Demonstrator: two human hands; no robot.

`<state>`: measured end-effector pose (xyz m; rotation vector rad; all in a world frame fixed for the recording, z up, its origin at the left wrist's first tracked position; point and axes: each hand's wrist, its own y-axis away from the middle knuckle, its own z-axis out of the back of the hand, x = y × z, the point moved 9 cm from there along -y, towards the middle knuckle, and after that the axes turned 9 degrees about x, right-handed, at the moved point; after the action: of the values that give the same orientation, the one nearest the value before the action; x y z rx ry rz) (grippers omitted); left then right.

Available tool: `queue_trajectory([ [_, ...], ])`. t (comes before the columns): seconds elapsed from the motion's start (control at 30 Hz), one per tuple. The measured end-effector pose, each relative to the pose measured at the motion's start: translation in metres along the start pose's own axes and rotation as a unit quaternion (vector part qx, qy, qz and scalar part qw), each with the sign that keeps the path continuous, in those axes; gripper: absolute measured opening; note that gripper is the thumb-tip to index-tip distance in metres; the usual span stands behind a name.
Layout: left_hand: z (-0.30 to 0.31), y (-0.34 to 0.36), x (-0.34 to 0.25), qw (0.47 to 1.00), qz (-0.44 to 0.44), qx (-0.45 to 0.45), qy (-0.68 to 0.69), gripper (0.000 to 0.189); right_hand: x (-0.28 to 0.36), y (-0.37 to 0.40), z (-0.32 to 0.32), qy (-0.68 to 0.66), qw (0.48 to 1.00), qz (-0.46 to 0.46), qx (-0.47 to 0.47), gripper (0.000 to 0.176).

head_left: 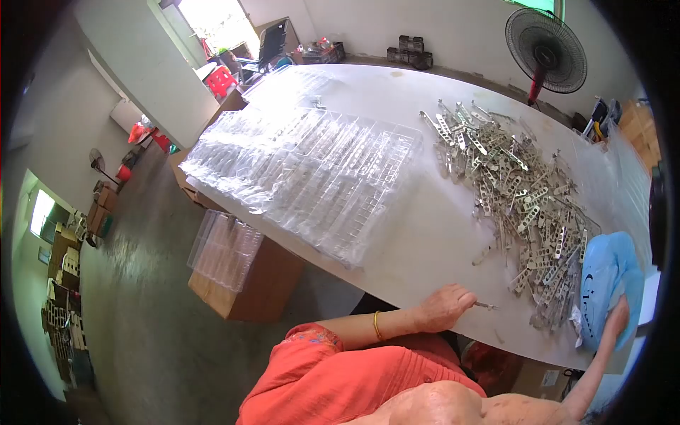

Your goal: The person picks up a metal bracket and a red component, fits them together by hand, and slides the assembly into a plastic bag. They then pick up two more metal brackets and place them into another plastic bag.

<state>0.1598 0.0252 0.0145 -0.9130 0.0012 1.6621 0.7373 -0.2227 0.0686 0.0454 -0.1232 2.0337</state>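
My left hand [445,308], with a yellow bangle at the wrist, is closed on a small thin metal part [486,305] near the table's front edge. At the right, my right hand [618,315] reaches into or against a light blue plastic bag [605,273]; its fingers are hidden there. A large heap of perforated metal strips [528,202] lies on the white table [443,241], left of the bag. Clear plastic trays [340,170] with rows of compartments cover the table's left part, some under thin clear film [237,166].
Another clear tray [227,251] rests on a cardboard box [265,283] beside the table's front left edge. A standing fan [545,53] is behind the table. Clear plastic sheeting [623,180] lies at the right edge. A chair [273,42] stands at the back.
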Motion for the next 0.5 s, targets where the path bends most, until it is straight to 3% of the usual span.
queue_trajectory([
  [0.03,0.001,0.000,0.000,1.000,0.000,0.000,0.001,0.015,-0.011,-0.008,-0.010,0.001,1.000,0.000,0.001,0.059],
  [0.1,0.001,0.000,0.001,1.000,0.005,0.004,0.003,0.013,-0.011,-0.011,-0.005,-0.066,0.986,0.085,-0.125,0.067],
  [0.13,0.001,0.001,0.002,1.000,0.006,0.003,0.005,0.013,-0.014,-0.015,-0.009,-0.064,0.986,0.086,-0.124,0.067],
  [0.23,0.002,0.001,0.005,1.000,0.005,-0.014,0.015,0.011,-0.012,-0.012,0.008,-0.098,0.973,0.075,-0.197,0.055],
  [0.3,0.004,0.002,0.006,0.999,0.001,-0.042,0.033,0.010,0.027,0.016,0.030,0.139,0.937,0.152,-0.281,0.040],
  [0.43,0.002,0.004,0.011,0.998,0.034,-0.027,0.047,0.009,0.021,0.012,0.042,0.076,0.966,0.133,-0.211,0.027],
  [0.5,0.007,0.004,0.015,0.995,0.039,-0.047,0.077,0.010,0.036,0.033,0.064,0.065,0.920,0.216,-0.321,0.018],
])
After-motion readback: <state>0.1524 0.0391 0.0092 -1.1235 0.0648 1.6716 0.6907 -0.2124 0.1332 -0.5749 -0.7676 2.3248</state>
